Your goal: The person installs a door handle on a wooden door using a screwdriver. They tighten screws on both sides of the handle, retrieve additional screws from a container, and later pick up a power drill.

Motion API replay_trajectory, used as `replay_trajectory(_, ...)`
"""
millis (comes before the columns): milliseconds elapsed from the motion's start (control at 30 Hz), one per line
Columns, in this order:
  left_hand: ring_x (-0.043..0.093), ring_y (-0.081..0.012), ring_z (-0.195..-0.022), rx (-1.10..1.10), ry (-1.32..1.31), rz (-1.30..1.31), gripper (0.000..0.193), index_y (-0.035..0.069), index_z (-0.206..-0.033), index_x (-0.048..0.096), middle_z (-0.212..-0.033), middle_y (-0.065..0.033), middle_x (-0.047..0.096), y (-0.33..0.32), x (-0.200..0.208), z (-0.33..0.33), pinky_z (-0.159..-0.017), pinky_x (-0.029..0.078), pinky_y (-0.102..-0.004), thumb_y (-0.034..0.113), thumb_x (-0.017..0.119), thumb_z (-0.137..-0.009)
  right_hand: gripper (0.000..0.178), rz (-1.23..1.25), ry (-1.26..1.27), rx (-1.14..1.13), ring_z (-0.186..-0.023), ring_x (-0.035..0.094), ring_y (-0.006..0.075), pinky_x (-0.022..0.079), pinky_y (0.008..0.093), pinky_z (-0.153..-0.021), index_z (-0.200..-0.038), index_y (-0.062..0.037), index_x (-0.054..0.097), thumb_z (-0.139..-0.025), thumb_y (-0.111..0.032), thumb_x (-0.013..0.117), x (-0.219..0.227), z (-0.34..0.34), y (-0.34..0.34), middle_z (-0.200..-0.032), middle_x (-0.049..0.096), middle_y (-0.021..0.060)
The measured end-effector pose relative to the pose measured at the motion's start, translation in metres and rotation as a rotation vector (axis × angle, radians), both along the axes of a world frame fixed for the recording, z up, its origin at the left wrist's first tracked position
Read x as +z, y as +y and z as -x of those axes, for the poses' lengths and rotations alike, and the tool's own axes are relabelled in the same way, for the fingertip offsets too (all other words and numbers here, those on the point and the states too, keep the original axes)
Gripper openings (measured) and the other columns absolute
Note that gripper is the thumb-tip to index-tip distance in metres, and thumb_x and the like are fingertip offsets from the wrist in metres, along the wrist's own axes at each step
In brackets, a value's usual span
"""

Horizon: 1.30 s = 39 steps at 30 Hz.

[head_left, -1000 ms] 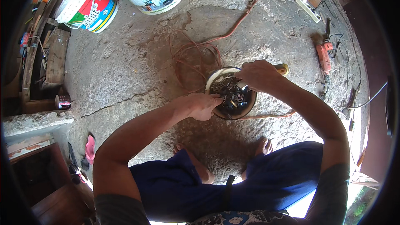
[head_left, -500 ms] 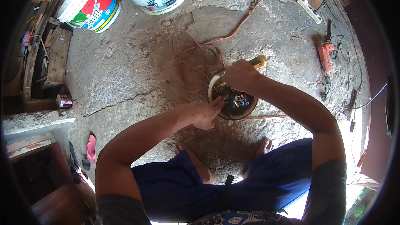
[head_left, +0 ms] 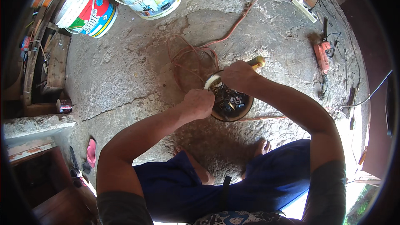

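Observation:
On the floor in front of me is a round dark pan (head_left: 248,109) with a pale inner rim, full of small metal and dark parts (head_left: 233,101). My left hand (head_left: 200,103) is closed at the pan's left rim; its curled fingertips are hidden, so what they hold cannot be made out. Over the pan's upper edge my right hand (head_left: 239,76) is closed. A yellow-and-dark handle (head_left: 257,62) sticks out from its far right side; the other end of that tool is covered by the hand.
An orange cord (head_left: 196,49) lies coiled beyond the pan and runs to a white power strip (head_left: 305,10). At right rests an orange power tool (head_left: 322,57). Two paint buckets (head_left: 98,16) (head_left: 154,0) stand far left, near a wooden rack (head_left: 58,62). Pink sandal (head_left: 91,152) at left.
My left hand has drawn its extended fingers back from over the pan and curled them at the left rim. The right hand stays almost in place. The whole view has shifted slightly.

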<state>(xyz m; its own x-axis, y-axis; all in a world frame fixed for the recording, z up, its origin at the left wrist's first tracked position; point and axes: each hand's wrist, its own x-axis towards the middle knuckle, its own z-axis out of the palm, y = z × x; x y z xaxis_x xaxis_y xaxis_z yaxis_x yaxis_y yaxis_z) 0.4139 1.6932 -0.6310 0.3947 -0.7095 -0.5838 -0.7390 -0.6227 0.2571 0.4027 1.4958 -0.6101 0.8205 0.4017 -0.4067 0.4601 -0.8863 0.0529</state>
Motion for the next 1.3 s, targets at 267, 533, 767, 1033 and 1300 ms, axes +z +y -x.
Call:
replay_trajectory(267, 0.068, -0.0351, -0.097, -0.092, -0.069, 0.201, 0.031, -0.007, -0.110, 0.059, -0.106, -0.0208, 0.064, 0.027, -0.026, 0.011, -0.083, 0.057, -0.0430, 0.011, 0.065, -0.087, 0.007, -0.157, 0.190, 0.081, -0.087, 0.075, 0.0282, 0.059, 0.0415, -0.071, -0.087, -0.0078, 0.076, -0.083, -0.010, 0.070, -0.001, 0.010, -0.019, -0.088, 0.075, 0.0086)
replay_trajectory(533, 0.068, -0.0294, -0.097, -0.236, -0.115, 0.160, 0.047, -0.012, -0.124, 0.054, -0.110, -0.0191, 0.061, 0.019, -0.007, 0.017, -0.072, 0.058, -0.0405, 0.014, 0.065, -0.087, 0.012, -0.167, 0.108, 0.054, -0.085, 0.074, 0.0255, 0.060, 0.0402, -0.070, -0.091, -0.0135, 0.076, -0.084, -0.015, 0.067, 0.015, 0.040, -0.041, -0.086, 0.073, 0.0033)
replay_trajectory(767, 0.070, -0.0318, -0.100, -0.402, 0.020, -0.007, 0.070, -0.013, -0.150, 0.034, -0.132, -0.0211, 0.055, 0.026, 0.000, 0.038, -0.074, 0.061, -0.0416, 0.020, 0.056, -0.092, 0.014, -0.068, 0.095, 0.022, -0.088, 0.075, 0.0291, 0.060, 0.0410, -0.076, -0.092, -0.0087, 0.078, -0.087, -0.013, 0.065, 0.032, 0.012, -0.029, -0.092, 0.076, 0.0113)
replay_trajectory(1033, 0.071, -0.0373, -0.104, -0.302, 0.171, -0.012, 0.065, -0.007, -0.148, 0.037, -0.143, -0.0253, 0.052, 0.032, -0.004, 0.037, -0.083, 0.060, -0.0445, 0.017, 0.056, -0.091, 0.011, -0.066, 0.142, -0.035, -0.085, 0.075, 0.0301, 0.060, 0.0419, -0.075, -0.087, -0.0102, 0.078, -0.086, -0.011, 0.067, -0.006, 0.002, -0.002, -0.087, 0.075, 0.0122)
replay_trajectory(1300, 0.069, -0.0426, -0.109, 0.025, 0.232, 0.078, 0.052, -0.008, -0.135, 0.049, -0.138, -0.0287, 0.056, 0.015, -0.001, 0.015, -0.090, 0.058, -0.0448, 0.014, 0.058, -0.088, 0.024, -0.118, 0.221, 0.052, -0.092, 0.074, 0.0305, 0.060, 0.0415, -0.077, -0.104, -0.0173, 0.079, -0.088, -0.011, 0.063, -0.013, 0.008, -0.026, -0.094, 0.076, 0.0093)
